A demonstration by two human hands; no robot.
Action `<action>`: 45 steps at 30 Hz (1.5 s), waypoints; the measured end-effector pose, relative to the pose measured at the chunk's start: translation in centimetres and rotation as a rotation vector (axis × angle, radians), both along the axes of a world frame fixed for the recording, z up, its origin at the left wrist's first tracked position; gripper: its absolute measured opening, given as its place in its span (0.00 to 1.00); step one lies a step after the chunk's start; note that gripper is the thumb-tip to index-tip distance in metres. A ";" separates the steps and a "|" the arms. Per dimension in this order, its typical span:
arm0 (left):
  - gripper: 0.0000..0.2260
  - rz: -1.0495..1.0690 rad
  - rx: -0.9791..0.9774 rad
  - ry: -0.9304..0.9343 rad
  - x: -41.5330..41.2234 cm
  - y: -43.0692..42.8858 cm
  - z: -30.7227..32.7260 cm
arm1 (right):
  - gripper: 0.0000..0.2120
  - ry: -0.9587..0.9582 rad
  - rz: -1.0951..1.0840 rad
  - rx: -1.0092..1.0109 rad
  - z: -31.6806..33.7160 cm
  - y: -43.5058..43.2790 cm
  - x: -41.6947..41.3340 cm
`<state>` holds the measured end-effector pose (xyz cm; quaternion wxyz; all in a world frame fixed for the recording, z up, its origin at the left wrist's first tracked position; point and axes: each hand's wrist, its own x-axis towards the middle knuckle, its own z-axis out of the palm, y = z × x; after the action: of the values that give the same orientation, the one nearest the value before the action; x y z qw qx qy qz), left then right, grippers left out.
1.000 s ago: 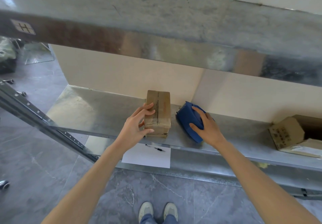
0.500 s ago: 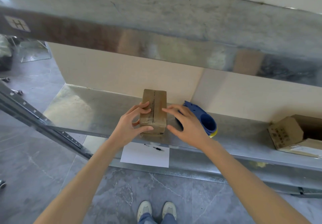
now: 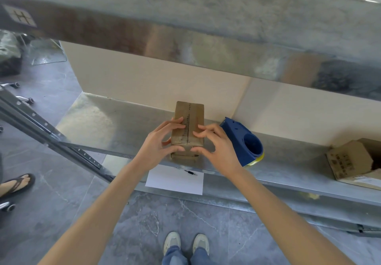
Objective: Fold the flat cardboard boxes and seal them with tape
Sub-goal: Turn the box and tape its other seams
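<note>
The fingers (image 3: pixel 175 123) of the left hand (image 3: pixel 156 146) curl over the top of the small cardboard box (image 3: pixel 189 110), with the thumb pressed to its near face. The fingers (image 3: pixel 206 129) of the right hand (image 3: pixel 219 148) do the same from the other side, so both hands grip the box between them. A dark seam runs down the middle of its top. The box stands on the metal shelf (image 3: pixel 115 124), near its front edge and close to the back wall.

By count there are two hands, one closed box and one blue tape dispenser (image 3: pixel 245 141), which lies just right of the right hand with nothing holding it. One open carton (image 3: pixel 348 159) sits well off to the right. Below the shelf lies one white sheet of paper (image 3: pixel 175 182) with one small black pen-like thing (image 3: pixel 190 172) on it. On the floor are two pale shoes (image 3: pixel 185 242) and one sandalled foot (image 3: pixel 16 183) at the left.

A second ago the right hand lay on the dispenser. Half a second ago it was reaching across, fingers straight. Now it has closed on the box, and the sandalled foot has come into view.
</note>
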<state>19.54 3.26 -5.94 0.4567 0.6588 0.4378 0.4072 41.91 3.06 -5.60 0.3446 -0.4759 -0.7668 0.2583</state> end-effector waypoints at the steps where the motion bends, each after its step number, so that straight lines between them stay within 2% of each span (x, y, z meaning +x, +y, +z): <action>1: 0.26 -0.014 -0.006 0.012 -0.2 0.1 0.1 | 0.21 0.006 0.014 -0.033 0.2 0.2 0.2; 6: 0.29 -0.084 -0.048 0.019 -0.9 0.6 0.6 | 0.20 -0.064 0.108 -0.180 1.7 1.1 1.3; 11: 0.26 -0.047 -0.034 0.027 -0.7 0.7 0.4 | 0.25 -0.092 0.109 -0.226 2.7 1.1 1.0; 15: 0.19 0.050 0.060 0.057 0.2 0.3 0.2 | 0.21 -0.067 0.006 -0.158 2.4 1.0 -0.5; 20: 0.17 0.080 0.083 0.122 -0.2 0.2 -0.6 | 0.15 0.021 -0.023 -0.136 1.4 0.8 -1.0; 24: 0.16 0.076 0.062 0.144 -0.1 0.2 -0.8 | 0.14 0.026 -0.009 -0.138 1.3 0.8 -0.3; 27: 0.15 0.090 0.016 0.090 0.1 0.1 -0.6 | 0.14 0.032 -0.012 -0.150 1.7 0.9 -0.5; 31: 0.18 0.060 -0.095 -0.061 -0.1 -0.2 0.4 | 0.16 0.034 0.058 -0.209 2.2 0.7 0.2; 34: 0.22 0.078 -0.132 -0.077 0.0 -0.2 0.8 | 0.24 0.010 0.073 -0.218 2.5 0.6 0.7; 36: 0.23 0.091 -0.102 -0.044 0.1 -0.1 0.7 | 0.25 -0.019 0.050 -0.192 2.4 0.8 0.5; 40: 0.19 0.113 0.019 0.035 0.2 0.2 -0.4 | 0.18 0.013 -0.008 -0.127 1.7 1.0 0.1; 45: 0.16 0.126 0.049 0.001 0.3 0.2 -1.0 | 0.15 0.079 -0.049 -0.084 0.8 1.0 -0.4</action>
<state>19.81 3.48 -6.97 0.4137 0.6411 0.4686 0.4454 41.51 4.09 -4.83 0.3605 -0.4979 -0.7292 0.3006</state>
